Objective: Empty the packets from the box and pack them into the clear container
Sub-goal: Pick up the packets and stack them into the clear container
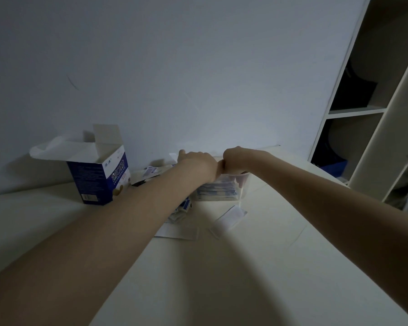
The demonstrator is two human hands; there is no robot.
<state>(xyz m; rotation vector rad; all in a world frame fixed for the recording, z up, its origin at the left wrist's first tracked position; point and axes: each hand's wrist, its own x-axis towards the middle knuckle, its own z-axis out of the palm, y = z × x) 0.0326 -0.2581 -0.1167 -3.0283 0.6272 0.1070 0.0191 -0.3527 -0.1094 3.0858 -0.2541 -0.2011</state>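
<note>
Packets (216, 190) fill the clear container (242, 182) — press evenly; left hand (198, 162) and right hand (233, 158) cover it, grip unclear.

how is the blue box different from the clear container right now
The blue box is opaque printed cardboard; the clear container is see-through plastic. The box stands tall with flaps open, untouched; the container sits low, packets showing through its wall, both hands over it. Both rest on the white table.

2 hands: the left hand (196, 162) and the right hand (233, 158). 1 open blue box (99, 177), 1 clear container (222, 188), 1 shelf unit (363, 111). The packets (216, 191) lie too heaped and dim to count.
</note>
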